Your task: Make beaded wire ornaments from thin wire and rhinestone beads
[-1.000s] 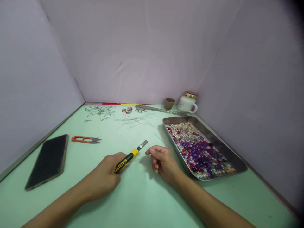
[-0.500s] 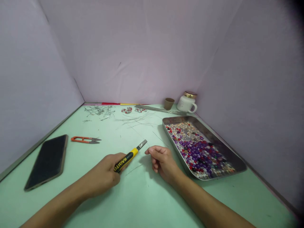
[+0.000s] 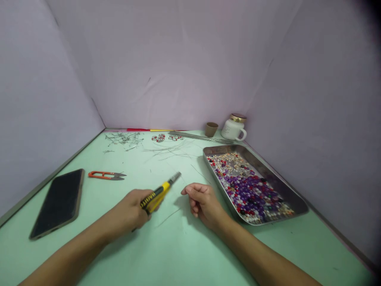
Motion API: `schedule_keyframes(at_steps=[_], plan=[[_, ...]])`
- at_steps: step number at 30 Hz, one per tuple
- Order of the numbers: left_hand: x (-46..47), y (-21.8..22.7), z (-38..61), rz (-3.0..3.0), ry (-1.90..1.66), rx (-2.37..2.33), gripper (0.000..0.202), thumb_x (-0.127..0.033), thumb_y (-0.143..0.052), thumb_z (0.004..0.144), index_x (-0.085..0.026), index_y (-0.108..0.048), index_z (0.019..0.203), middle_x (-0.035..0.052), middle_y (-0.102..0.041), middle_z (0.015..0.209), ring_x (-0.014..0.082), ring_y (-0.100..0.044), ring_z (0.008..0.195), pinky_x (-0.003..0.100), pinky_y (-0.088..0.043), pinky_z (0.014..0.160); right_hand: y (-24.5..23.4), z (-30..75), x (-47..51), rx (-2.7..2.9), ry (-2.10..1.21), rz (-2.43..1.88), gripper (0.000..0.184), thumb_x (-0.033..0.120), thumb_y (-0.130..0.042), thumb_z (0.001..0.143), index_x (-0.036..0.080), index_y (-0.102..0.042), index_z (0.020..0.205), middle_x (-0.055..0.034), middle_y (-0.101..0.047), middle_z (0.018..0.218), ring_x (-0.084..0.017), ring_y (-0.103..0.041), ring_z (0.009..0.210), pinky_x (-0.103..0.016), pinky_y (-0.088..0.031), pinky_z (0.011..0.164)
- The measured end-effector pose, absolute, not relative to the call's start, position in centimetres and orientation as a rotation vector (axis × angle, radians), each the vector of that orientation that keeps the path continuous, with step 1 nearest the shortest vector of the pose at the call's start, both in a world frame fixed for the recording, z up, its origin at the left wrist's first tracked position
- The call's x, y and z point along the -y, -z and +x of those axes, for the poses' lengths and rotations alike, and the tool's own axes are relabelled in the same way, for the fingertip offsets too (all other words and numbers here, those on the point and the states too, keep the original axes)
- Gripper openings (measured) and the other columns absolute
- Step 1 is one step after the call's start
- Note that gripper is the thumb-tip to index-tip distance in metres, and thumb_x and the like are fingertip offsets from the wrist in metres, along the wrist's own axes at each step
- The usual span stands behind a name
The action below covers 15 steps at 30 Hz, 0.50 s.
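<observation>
Pliers [image 3: 154, 196] with yellow and black handles are gripped in my left hand [image 3: 133, 208], their metal jaws pointing up and to the right. To the right, my right hand [image 3: 205, 204] is closed in a pinch, thumb against forefinger, on a thin wire [image 3: 168, 217] whose lower length shows left of the hand. Faint wire also runs up from the fingertips past the pliers' tip; whether the jaws touch it I cannot tell. Beside my right hand stands a metal tray [image 3: 218, 182] of purple, red, white and cream beads [image 3: 253, 192].
On the left lie a dark phone [image 3: 58, 204] and orange thread snips [image 3: 107, 175]. Wire scraps [image 3: 125, 139], beaded pieces [image 3: 158, 138], loose wires [image 3: 166, 149] and a wire bundle [image 3: 202, 137] lie at the back, near a brown cup [image 3: 211, 130] and a lidded white mug [image 3: 233, 129].
The pliers have drawn slightly left and away from my right fingertips, and their handles have spread apart. My right hand has barely moved.
</observation>
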<state>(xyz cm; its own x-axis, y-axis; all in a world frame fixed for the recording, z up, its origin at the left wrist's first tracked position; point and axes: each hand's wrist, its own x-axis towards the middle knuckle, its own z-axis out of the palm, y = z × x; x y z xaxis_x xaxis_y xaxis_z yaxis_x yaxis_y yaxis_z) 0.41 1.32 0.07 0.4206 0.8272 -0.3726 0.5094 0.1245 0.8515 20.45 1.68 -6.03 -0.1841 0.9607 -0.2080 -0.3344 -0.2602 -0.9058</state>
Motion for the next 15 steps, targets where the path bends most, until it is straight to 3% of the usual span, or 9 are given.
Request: schedule_keyframes(at_steps=[4,10,15], plan=[[-2.2,-0.3,-0.9,1.464,-0.467,-1.424,0.022,-0.013,-0.038,0.046,-0.02,-0.039,0.067,-0.004,-0.035,0.059,0.0123,-0.034,0.055,0.023,-0.022,0.045,6.0,20.5,-1.7,0.899,-1.64,-1.046,0.023,0.034,-0.063,0.063,0.012,-0.062,0.064,0.0077,-0.04,0.035,-0.004,-0.031,0.026,-0.015,-0.025,0.024],[-1.3,-0.8,-0.2,1.629,-0.347,-1.206,0.023,-0.009,-0.035,0.044,-0.019,-0.038,0.065,-0.0047,-0.035,0.061,0.0107,-0.032,0.057,0.023,-0.025,0.05,5.7,20.8,-1.9,0.756,-1.696,-0.977,0.019,0.03,-0.065,0.061,0.012,-0.061,0.063,0.0072,-0.041,0.035,-0.003,-0.029,0.027,-0.014,-0.023,0.024],[-0.2,-1.5,1.2,1.744,-0.276,-1.184,0.033,-0.007,-0.033,0.045,-0.018,-0.044,0.075,-0.0029,-0.05,0.078,0.0148,-0.042,0.072,0.023,-0.033,0.061,5.7,21.3,-2.4,0.547,-2.032,-0.746,0.012,0.021,-0.065,0.061,0.011,-0.059,0.059,0.0081,-0.036,0.034,-0.001,-0.023,0.028,-0.011,-0.016,0.023]])
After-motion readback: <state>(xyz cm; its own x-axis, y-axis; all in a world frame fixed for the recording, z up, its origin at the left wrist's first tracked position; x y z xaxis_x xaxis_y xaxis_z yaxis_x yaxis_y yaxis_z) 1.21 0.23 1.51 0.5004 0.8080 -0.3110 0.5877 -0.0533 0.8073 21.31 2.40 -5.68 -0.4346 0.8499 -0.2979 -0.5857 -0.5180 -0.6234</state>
